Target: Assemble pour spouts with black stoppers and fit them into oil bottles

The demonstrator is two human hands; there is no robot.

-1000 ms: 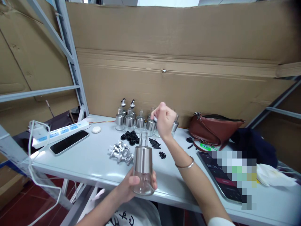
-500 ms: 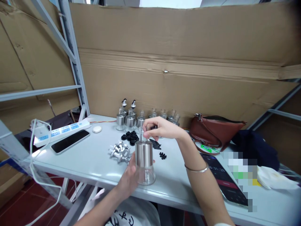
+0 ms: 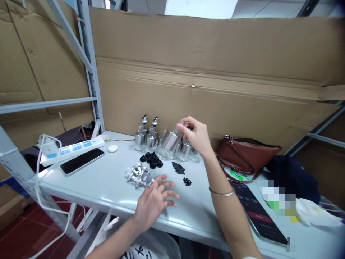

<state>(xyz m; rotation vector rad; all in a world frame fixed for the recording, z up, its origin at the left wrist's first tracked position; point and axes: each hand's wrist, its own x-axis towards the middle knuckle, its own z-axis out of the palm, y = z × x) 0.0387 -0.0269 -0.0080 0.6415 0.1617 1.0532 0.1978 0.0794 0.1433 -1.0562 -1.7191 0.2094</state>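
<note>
My right hand (image 3: 194, 133) pinches the neck of a glass bottle with a brushed-metal sleeve (image 3: 171, 141), which hangs tilted in front of the back row of bottles. Palm up and fingers spread, my left hand (image 3: 155, 203) is over the table's front part with nothing in it. Just beyond its fingertips lies a heap of silver pourer parts (image 3: 139, 175). Black round stoppers (image 3: 151, 159) sit behind that heap. To the right are thin black strips (image 3: 178, 167) and small black caps (image 3: 187, 181). Similar bottles (image 3: 139, 139) stand along the back, two of them with pourer tops.
A power strip (image 3: 72, 151), a black phone (image 3: 82, 161) and a white disc (image 3: 112, 148) lie at the left. At the right are a brown bag (image 3: 248, 153), a large phone or tablet (image 3: 260, 212) and dark cloth (image 3: 292, 178). Cardboard (image 3: 210, 54) walls the back.
My right hand has lifted the bottle from the front of the table toward the back row, tilting it. My left hand has let go of the bottle and opened.
</note>
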